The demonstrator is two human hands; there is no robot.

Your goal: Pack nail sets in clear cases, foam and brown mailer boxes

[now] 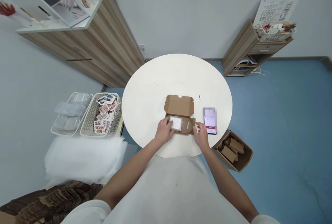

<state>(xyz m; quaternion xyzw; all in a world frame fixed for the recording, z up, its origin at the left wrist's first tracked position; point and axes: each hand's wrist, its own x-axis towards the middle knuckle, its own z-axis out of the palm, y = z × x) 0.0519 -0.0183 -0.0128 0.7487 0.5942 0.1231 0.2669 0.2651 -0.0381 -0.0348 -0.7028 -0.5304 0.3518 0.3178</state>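
An open brown cardboard box [180, 106] lies on the round white table [176, 75], its lid folded back away from me. Inside, toward the left, is a white wrapped packet [176, 123]. My left hand [164, 130] is at the box's left end, fingers over the edge and touching the packet's left side. At the right end, my right hand [201, 135] has its fingers bent at a raised side flap [193, 121]; whether it pinches the flap is too small to tell. A phone [210, 121] with a lit screen lies just right of my right hand.
Baskets of clear bags [70, 111] and printed cards [102, 117] stand left of the table, above white sheets [84, 158] and stacked cardboard [49, 201]. A carton [245, 160] holding folded boxes is at the table's lower right. Wooden cabinets [111, 37] stand behind.
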